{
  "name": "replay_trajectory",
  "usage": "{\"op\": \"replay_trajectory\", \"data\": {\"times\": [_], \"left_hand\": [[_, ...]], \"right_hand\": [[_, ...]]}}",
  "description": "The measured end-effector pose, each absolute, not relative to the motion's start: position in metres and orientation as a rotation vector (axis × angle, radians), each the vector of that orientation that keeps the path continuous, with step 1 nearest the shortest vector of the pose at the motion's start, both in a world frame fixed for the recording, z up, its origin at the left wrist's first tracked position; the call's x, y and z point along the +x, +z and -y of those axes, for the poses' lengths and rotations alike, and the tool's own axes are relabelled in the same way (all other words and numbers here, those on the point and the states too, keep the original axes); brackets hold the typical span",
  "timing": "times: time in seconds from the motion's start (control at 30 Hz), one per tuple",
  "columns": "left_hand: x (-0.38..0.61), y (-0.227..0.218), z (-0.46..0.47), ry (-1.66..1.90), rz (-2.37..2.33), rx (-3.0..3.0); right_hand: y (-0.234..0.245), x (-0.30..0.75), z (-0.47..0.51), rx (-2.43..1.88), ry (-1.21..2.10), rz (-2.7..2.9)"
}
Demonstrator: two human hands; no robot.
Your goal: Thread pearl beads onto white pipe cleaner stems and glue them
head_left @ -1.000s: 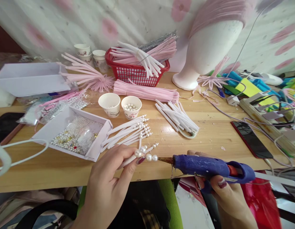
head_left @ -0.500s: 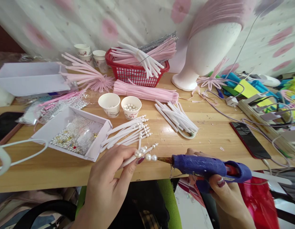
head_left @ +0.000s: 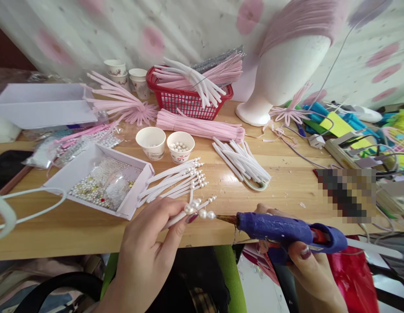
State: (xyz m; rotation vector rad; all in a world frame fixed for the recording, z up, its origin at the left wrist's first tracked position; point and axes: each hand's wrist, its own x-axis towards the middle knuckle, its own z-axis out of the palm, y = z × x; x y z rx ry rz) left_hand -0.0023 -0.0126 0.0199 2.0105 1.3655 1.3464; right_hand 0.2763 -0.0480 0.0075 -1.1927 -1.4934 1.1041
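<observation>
My left hand (head_left: 149, 248) pinches a small bunch of white stems tipped with pearls (head_left: 198, 208) at the wooden table's front edge. My right hand (head_left: 306, 265) grips a blue glue gun (head_left: 283, 228), its brown nozzle almost touching the pearls. Just beyond lies a fan of finished pearl-tipped white stems (head_left: 175, 178). Two paper cups (head_left: 165, 143) stand behind them, the right one holding loose pearls.
A white box of beads (head_left: 100, 180) sits left. Plain white stems (head_left: 242, 158) and pink stem bundles (head_left: 198, 124) lie mid-table, a red basket (head_left: 185, 98) and a white mannequin head (head_left: 280, 74) behind. Cables, a power strip (head_left: 355, 150) and a blurred patch (head_left: 347, 193) crowd the right.
The glue gun's nozzle has crept slightly left towards the pearls. My left hand stays put with the stems.
</observation>
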Motion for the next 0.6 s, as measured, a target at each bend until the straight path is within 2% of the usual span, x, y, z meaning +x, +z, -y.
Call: {"op": "replay_trajectory", "data": {"times": [0.27, 0.6], "left_hand": [[0.001, 0.025, 0.012, 1.323, -1.383, 1.989], [0.002, 0.023, 0.012, 1.332, -1.417, 1.943]], "right_hand": [[-0.013, 0.293, 0.06, -1.255, 1.072, 1.442], [0.029, 0.255, 0.034, -1.14, 1.079, 1.545]]}}
